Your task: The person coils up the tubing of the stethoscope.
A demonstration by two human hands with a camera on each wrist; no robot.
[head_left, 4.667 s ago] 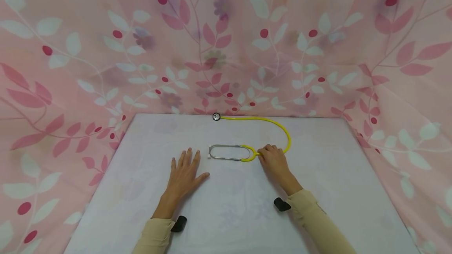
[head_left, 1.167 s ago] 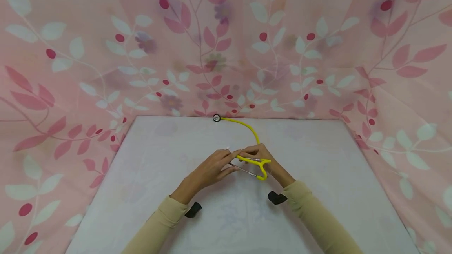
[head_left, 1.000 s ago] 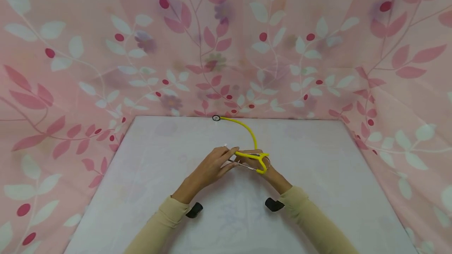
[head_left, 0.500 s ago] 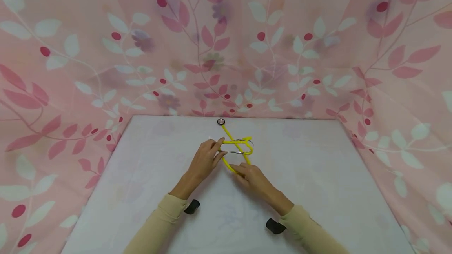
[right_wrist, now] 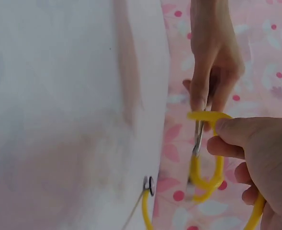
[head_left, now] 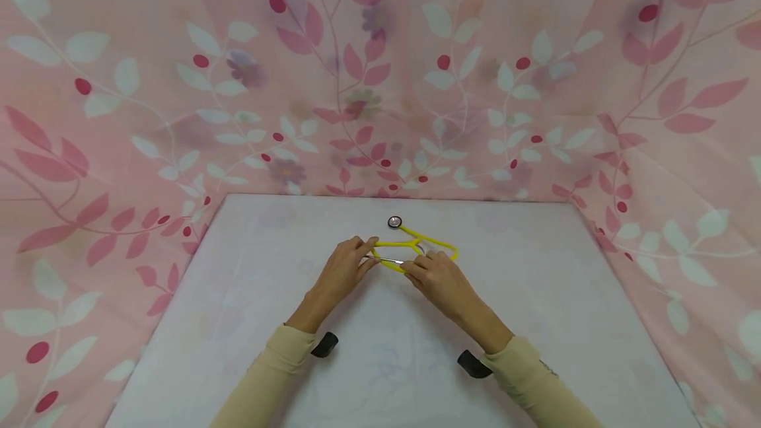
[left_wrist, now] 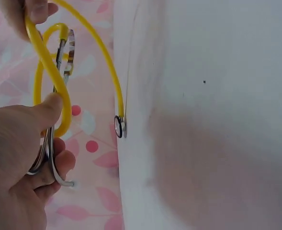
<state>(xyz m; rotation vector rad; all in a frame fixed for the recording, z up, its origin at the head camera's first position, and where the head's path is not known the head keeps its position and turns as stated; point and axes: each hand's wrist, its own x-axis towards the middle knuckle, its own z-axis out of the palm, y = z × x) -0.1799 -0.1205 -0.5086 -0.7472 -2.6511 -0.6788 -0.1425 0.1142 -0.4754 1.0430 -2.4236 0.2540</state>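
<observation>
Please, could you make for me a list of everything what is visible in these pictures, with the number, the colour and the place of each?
Stethoscope: 1, yellow tubing with silver metal, held between both hands
Chest piece: 1, silver with black rim, on the end of the tubing, beyond the hands
Table: 1, white top, below the hands
Patterned cloth: pink with leaves and dots, behind and beside the table; number of pieces unclear
Left wrist device: 1, black, beside the left cuff
Right wrist device: 1, black, beside the right cuff
Left sleeve: 1, beige, left forearm
Right sleeve: 1, beige, right forearm
Left hand: 1, bare, pinching the stethoscope
Right hand: 1, bare, pinching the yellow tubing
</observation>
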